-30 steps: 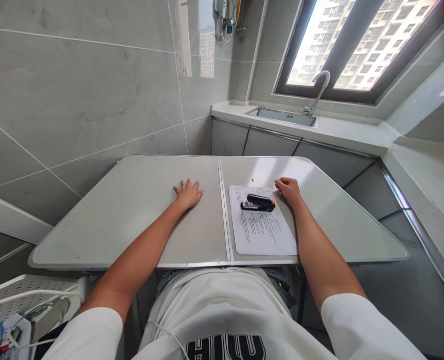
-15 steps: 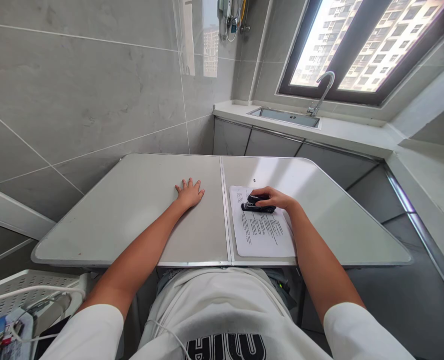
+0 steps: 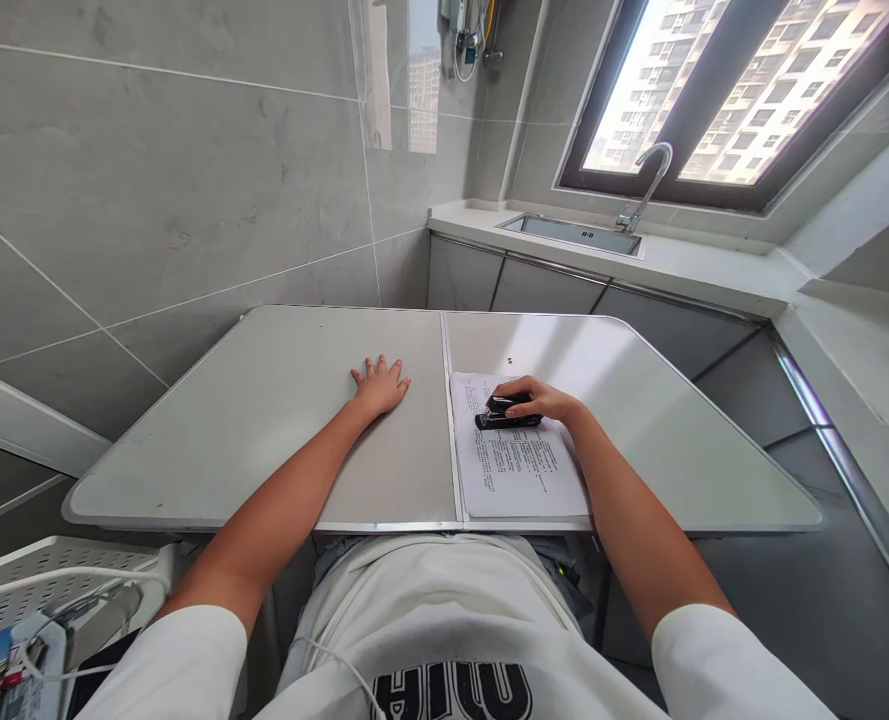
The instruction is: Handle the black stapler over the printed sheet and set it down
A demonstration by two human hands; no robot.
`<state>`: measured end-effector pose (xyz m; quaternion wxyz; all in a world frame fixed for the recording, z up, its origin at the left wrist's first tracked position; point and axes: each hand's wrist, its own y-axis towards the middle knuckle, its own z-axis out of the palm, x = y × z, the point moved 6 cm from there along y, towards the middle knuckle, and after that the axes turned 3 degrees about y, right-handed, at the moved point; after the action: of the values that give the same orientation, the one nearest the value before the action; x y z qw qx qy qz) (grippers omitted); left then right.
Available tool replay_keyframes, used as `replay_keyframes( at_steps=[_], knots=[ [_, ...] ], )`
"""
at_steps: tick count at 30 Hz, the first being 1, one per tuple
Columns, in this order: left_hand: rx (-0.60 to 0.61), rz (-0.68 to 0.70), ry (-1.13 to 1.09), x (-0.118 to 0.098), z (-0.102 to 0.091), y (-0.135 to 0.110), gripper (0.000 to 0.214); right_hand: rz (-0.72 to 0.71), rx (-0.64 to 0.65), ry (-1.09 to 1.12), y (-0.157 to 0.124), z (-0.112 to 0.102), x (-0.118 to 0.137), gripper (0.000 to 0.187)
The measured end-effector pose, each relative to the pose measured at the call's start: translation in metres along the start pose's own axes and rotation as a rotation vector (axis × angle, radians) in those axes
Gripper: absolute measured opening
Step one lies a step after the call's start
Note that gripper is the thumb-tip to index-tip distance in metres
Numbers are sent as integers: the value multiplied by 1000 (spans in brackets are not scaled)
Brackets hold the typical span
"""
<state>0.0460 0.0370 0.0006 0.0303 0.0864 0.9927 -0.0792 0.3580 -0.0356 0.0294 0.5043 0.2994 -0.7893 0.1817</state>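
A black stapler (image 3: 508,420) lies over the upper part of a printed sheet of paper (image 3: 519,480) on the right half of the table. My right hand (image 3: 540,397) is closed around the stapler from its right side, fingers over its top arm. Whether more sheets lie beneath the top one I cannot tell. On the left half, my left hand (image 3: 381,387) rests flat on the bare tabletop (image 3: 264,410), its fingers spread and nothing in it.
A metal seam (image 3: 451,440) divides the folding table. Behind it runs a white counter (image 3: 699,262) with a sink (image 3: 571,233) and a faucet (image 3: 646,185) under a window. At lower left stands a white perforated basket (image 3: 46,570) with cables and small items.
My right hand has shifted slightly left with the stapler, and the paper has slid a little left with it, closer to the seam. My left hand has stayed in place.
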Motion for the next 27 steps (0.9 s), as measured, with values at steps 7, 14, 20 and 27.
replay_keyframes(
  at_steps=[7, 14, 20, 27],
  knots=[
    [-16, 1, 4, 0, -1, 0, 73, -29, 9, 2, 13, 15, 1, 41],
    [-16, 6, -1, 0, -2, -2, 73, -77, 6, -45, 22, 24, 8, 42],
    [-15, 6, -7, 0, -1, -1, 72, -76, -17, -18, 22, 24, 7, 41],
    [-109, 75, -116, -7, -8, -6, 71, -53, 2, 49, 22, 27, 10, 40]
  ],
)
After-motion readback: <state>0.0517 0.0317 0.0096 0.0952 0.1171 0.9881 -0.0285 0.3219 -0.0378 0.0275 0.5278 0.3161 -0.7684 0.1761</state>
